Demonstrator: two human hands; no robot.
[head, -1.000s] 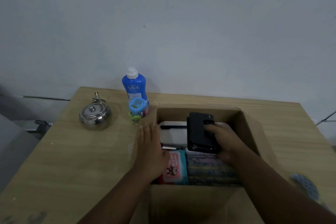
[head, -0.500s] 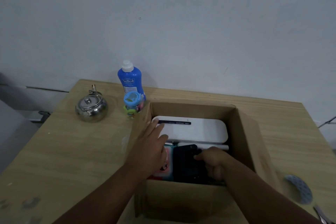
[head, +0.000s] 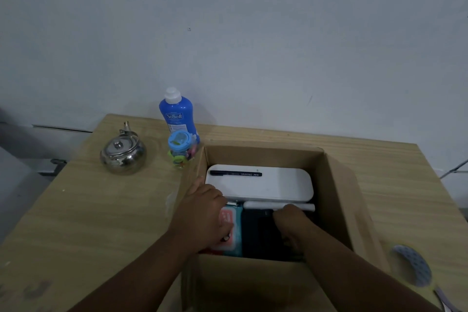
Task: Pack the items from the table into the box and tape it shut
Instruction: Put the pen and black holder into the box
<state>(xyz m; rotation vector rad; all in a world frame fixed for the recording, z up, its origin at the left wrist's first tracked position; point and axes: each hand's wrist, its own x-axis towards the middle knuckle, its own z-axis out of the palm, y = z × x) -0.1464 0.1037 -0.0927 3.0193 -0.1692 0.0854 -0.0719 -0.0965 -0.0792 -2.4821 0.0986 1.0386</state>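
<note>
Steel kettle (head: 123, 157), bottle (head: 176, 115), jar (head: 180, 151) unpacked on tabletop (head: 101, 210). Left hand (head: 205, 213) in box (head: 336, 197) over pink pack (head: 230, 220), grip unclear. Right hand (head: 291, 225) grips black case (head: 258, 234). Seat it flat beside pack, leave kettle room.

Looks like a plain room in a home, set up for packing

There's a bare, pale wall (head: 253, 33) with a light wooden table (head: 88, 210) pushed right up against it. Toward the left of the table's far edge we've got household goods: a blue SoSoft bottle (head: 176, 116), a shiny steel kettle (head: 123, 157) and a small blue-lidded jar (head: 180, 151) of colourful bits. An open cardboard box (head: 336, 197) sits at the near edge.
</note>
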